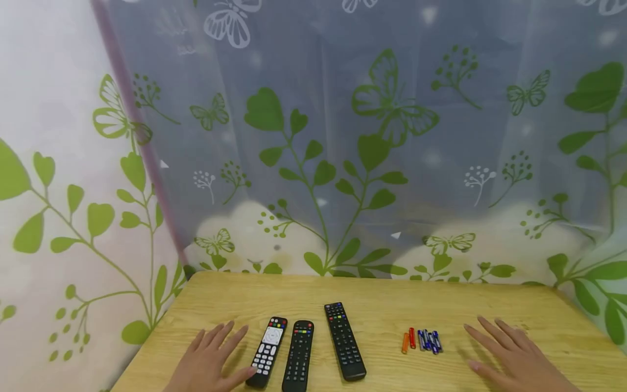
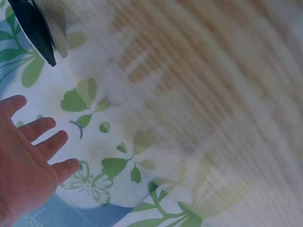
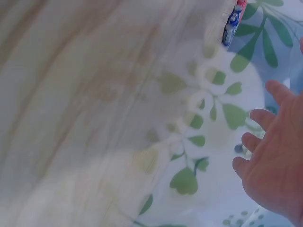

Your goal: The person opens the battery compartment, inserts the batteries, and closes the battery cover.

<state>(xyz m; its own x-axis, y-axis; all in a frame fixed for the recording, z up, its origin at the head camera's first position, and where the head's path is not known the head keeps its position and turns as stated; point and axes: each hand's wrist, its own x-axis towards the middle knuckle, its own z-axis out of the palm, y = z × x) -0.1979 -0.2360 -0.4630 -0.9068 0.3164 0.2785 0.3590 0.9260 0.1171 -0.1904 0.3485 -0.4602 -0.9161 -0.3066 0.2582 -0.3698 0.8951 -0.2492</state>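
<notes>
My left hand [image 1: 213, 359] has its fingers spread at the left of the table; the thumb tip overlaps the lower edge of a black remote control with white buttons [image 1: 266, 351]. Beside that lies a slimmer black remote control [image 1: 298, 356], and a longer black remote control [image 1: 345, 342] lies farther right, tilted. My right hand [image 1: 519, 356], fingers straight and apart, is to the right of the small batteries, holding nothing. Those are an orange battery [image 1: 405, 343], a red battery [image 1: 412, 338] and several blue batteries [image 1: 430, 342] side by side. Blue batteries [image 3: 231, 26] also show at the top of the right wrist view.
The wooden table [image 1: 382, 305] reaches back to a hanging curtain [image 1: 313, 163] printed with green leaves and butterflies. Another pale leaf-printed sheet [image 1: 63, 163] hangs along the left side. The remotes lie left of the batteries.
</notes>
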